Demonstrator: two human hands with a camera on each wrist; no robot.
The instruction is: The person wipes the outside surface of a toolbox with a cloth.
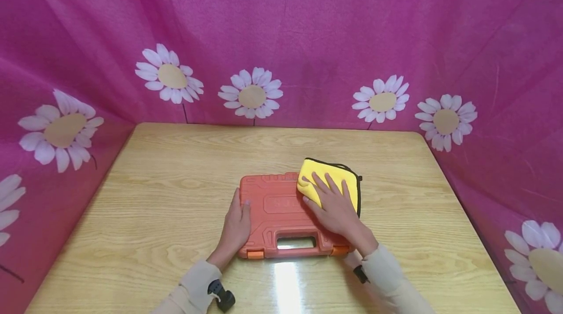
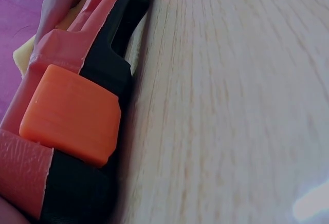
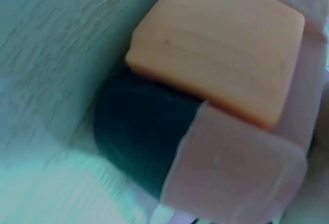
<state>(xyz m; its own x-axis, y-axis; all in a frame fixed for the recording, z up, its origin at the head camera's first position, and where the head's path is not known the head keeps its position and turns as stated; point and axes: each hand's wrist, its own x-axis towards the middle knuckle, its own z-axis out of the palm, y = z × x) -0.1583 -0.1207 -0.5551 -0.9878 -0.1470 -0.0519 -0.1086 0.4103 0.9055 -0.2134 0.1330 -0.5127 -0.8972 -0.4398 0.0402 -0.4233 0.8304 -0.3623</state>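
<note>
A red plastic tool case (image 1: 281, 204) lies flat on the table, its handle toward me. My left hand (image 1: 236, 226) holds the left side of the case, thumb on the lid and fingers along the edge. Over the lid's right part is a folded yellow cloth (image 1: 349, 177) with black edging. My right hand (image 1: 336, 209) presses on this cloth with fingers spread and straight. In the left wrist view, an orange latch (image 2: 72, 113) shows on the case's red and black front side. The right wrist view has the other orange latch (image 3: 216, 44) up close.
The wooden table (image 1: 176, 172) carries the case near its middle. A pink curtain (image 1: 308, 25) printed with large white daisies hangs behind the table and along both sides. Black straps with small devices (image 1: 222, 297) are on the wrists, over light sleeves.
</note>
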